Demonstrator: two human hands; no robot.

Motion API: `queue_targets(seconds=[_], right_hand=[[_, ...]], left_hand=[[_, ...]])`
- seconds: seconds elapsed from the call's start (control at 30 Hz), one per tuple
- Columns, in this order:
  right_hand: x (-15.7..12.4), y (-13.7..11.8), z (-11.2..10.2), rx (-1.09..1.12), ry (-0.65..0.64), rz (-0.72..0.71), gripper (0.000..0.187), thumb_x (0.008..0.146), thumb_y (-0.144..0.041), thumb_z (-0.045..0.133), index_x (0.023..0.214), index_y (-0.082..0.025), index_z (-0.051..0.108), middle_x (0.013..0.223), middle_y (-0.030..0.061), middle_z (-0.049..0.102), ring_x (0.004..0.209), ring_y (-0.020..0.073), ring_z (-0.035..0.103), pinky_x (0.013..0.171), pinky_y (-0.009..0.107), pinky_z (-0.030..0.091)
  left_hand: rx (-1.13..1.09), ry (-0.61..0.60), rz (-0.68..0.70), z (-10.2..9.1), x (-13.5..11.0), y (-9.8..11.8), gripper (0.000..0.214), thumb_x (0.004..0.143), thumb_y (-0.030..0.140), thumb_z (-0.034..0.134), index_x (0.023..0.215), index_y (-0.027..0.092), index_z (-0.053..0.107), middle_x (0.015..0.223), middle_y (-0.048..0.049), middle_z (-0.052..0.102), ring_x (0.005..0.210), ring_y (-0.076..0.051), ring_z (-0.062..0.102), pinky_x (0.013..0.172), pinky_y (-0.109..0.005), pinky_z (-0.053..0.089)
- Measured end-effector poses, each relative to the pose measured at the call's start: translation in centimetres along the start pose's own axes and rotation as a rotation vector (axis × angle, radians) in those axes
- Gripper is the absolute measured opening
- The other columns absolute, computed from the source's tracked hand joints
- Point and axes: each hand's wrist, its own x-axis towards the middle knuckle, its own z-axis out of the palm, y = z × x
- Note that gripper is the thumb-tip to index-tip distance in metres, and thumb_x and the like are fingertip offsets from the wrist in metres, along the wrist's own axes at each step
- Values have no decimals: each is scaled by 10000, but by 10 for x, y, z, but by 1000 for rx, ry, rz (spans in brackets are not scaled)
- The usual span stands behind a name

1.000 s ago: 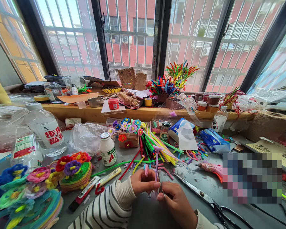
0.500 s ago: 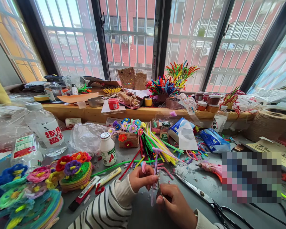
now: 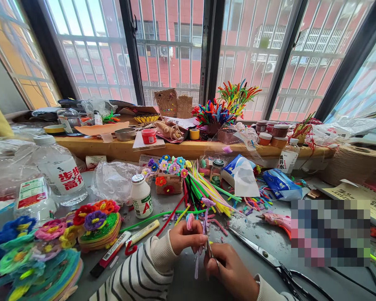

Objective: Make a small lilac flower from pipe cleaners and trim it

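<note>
My left hand (image 3: 185, 239) is closed, pinching a lilac pipe cleaner (image 3: 196, 265) between thumb and fingertips. The pipe cleaner's curled top stands above the fingers and its lower end hangs below them. A pink and blue fuzzy curl (image 3: 190, 220) shows at the left index finger. My right hand (image 3: 230, 267) is wrapped around the handles of small metal scissors (image 3: 209, 249). Their blades point up, right beside the lilac strand; whether they touch it I cannot tell. Large black-handled scissors (image 3: 265, 253) lie on the table to the right of my hands.
Pipe-cleaner flowers (image 3: 52, 229) are heaped at the left. Behind my hands are a white bottle (image 3: 141, 196), a flower basket (image 3: 168, 186), a bundle of pipe cleaners (image 3: 203, 190) and a glass jar (image 3: 217, 172). A pink glue gun (image 3: 277, 221) lies at the right.
The lilac pipe cleaner has shifted a little: its top has moved slightly right and down, and its lower end hangs lower and further left. Both hands stay almost in place.
</note>
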Motion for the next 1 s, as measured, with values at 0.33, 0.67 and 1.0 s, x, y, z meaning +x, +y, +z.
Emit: queue_targets(seconds=[0.33, 0.67, 1.0], right_hand=[[1, 3, 2, -58, 53, 13, 606, 681, -682, 179, 407, -171, 354, 417, -15, 367, 411, 98, 353, 435, 224, 289], [1, -2, 0, 55, -50, -3, 624, 671, -697, 122, 446, -179, 388, 452, -8, 392, 462, 121, 408, 465, 230, 328], [2, -3, -1, 66, -68, -11, 635, 657, -709, 124, 438, -174, 386, 442, -5, 397, 464, 128, 431, 477, 241, 349]], left_hand=[[59, 3, 31, -1, 0, -3, 338, 546, 405, 628, 515, 131, 432, 408, 45, 475, 353, -36, 409, 380, -175, 294], [67, 43, 72, 0, 1, -2, 338, 550, 410, 623, 509, 131, 435, 420, 30, 497, 350, -39, 407, 372, -178, 289], [86, 14, 36, -1, 1, -4, 362, 536, 431, 622, 483, 133, 424, 401, 43, 469, 347, -36, 402, 372, -176, 287]])
